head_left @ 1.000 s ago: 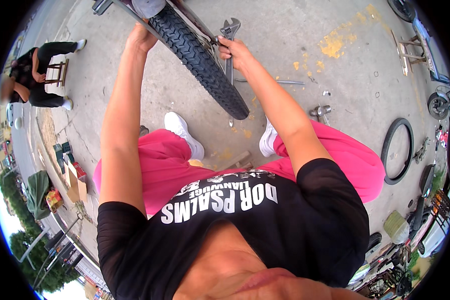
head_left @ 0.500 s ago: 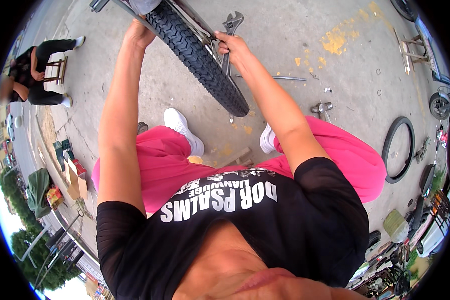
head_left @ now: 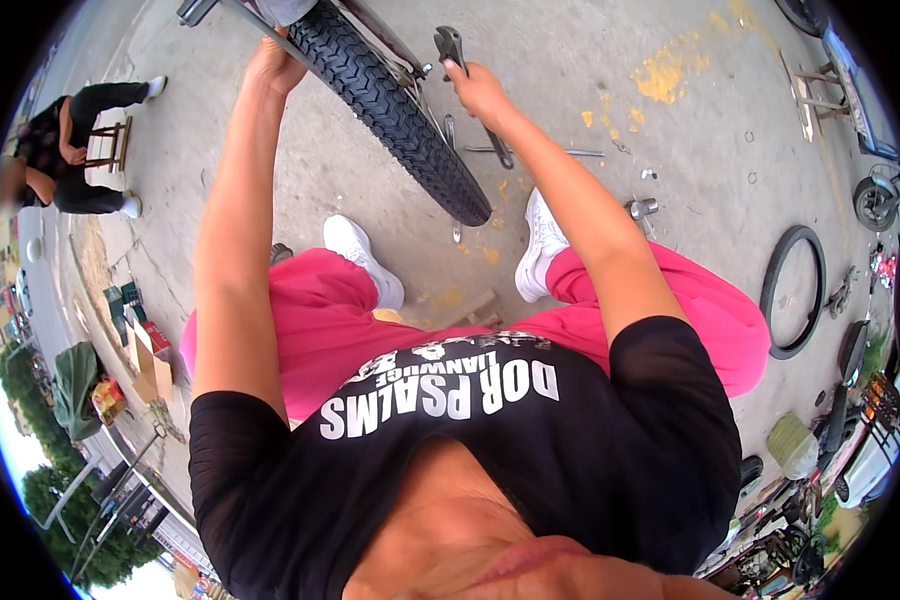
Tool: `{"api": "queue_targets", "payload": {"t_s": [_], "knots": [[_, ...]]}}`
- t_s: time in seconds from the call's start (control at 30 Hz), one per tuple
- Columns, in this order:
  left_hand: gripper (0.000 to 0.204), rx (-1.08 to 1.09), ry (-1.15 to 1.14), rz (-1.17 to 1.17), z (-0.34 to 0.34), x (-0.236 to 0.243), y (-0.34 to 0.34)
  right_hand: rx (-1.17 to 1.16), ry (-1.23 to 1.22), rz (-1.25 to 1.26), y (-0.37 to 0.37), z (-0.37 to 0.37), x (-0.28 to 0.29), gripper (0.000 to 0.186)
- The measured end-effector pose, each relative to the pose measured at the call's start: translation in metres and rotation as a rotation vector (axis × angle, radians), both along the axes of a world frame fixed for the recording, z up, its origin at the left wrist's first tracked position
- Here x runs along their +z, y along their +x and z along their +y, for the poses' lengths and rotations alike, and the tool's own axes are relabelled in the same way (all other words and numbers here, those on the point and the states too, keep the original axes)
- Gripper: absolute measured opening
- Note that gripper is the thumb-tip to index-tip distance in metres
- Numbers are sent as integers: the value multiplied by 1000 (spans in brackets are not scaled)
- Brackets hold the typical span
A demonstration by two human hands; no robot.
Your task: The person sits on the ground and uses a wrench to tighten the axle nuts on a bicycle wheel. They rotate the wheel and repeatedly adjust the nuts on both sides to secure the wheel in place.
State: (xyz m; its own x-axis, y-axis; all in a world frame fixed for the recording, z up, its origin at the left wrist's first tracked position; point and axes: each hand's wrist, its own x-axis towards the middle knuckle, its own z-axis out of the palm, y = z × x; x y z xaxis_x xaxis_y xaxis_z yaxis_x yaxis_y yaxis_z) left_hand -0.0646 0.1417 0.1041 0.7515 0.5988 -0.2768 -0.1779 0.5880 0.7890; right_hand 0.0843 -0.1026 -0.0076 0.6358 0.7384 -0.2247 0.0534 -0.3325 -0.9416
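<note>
A bicycle wheel with a black knobbly tyre [head_left: 390, 120] stands in front of me, slanting from upper left toward lower right. My right hand [head_left: 478, 92] is closed around an adjustable wrench [head_left: 450, 47], just right of the wheel and apart from it. The wrench's jaw points up and away, and its handle runs back under my wrist. Left of the tyre, my left hand [head_left: 276, 68] reaches up beside a metal tube [head_left: 255, 22]; its fingers are hidden by the tube and wheel. A thin metal stay [head_left: 430, 105] lies along the tyre's right side.
A metal rod [head_left: 560, 153] and a hammer-like tool [head_left: 643, 208] lie on the concrete to the right. Farther right is a loose tyre [head_left: 794, 292]. A person [head_left: 65, 150] sits on a wooden stool at the far left, near an open cardboard box [head_left: 148, 370].
My right hand has drawn the wrench away from the wheel, slightly right, and its angle has turned. My right foot shows more now. The left hand stays in place.
</note>
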Motion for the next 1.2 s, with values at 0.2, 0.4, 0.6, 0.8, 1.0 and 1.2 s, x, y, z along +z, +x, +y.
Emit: {"api": "queue_targets", "payload": {"t_s": [0.2,0.4,0.6,0.8,1.0,1.2], "knots": [[26,-43,25,-4,5,-6,-1,140,-80,-461,-24,-44,-10,34],[27,-32,19,4,0,-2,-2,95,-147,-511,-41,-32,-7,29],[27,-33,24,11,1,-3,-2,1,-29,-574,-44,-22,-24,30],[27,-28,15,16,1,-1,-3,-5,-39,-626,-37,-6,-34,23],[28,-25,9,9,0,-2,-2,-50,102,-691,-35,-1,-47,22],[29,-10,-2,16,2,-7,-5,-30,247,-714,-36,-2,-46,22]]}}
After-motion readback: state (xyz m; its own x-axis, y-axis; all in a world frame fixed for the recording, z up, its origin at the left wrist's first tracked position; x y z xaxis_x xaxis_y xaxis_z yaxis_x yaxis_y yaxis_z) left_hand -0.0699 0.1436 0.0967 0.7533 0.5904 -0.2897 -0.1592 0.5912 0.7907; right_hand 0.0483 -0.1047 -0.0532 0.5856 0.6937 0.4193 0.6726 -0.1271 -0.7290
